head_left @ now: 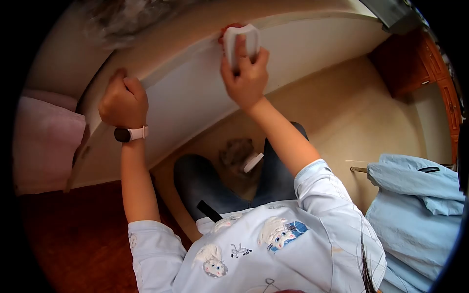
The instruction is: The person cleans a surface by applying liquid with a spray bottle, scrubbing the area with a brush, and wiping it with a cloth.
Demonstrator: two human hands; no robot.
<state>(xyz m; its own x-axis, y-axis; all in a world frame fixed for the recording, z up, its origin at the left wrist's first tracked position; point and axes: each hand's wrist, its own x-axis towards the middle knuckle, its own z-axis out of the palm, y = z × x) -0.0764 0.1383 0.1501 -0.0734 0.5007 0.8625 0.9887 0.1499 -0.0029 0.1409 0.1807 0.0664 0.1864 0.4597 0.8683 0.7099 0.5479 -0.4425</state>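
Observation:
In my right hand (246,78) is a white-backed scrub brush (250,36) with red showing along its far edge. It is against the upper part of a long white panel (190,93), just under the beige ledge (171,58). My left hand (124,100) is curled closed at that ledge, further left. Its fingertips are mostly hidden, so I cannot make out what, if anything, they hold. A watch with a pink strap (138,133) is on my left wrist.
Between my knees lies a grey-brown clump (238,154) with a small white piece (254,162) beside it. Pink cloth (49,141) is at the left, light blue cloth (415,205) at the right. A reddish wooden cabinet (403,63) stands far right. Blurred clear plastic (127,19) sits at the top.

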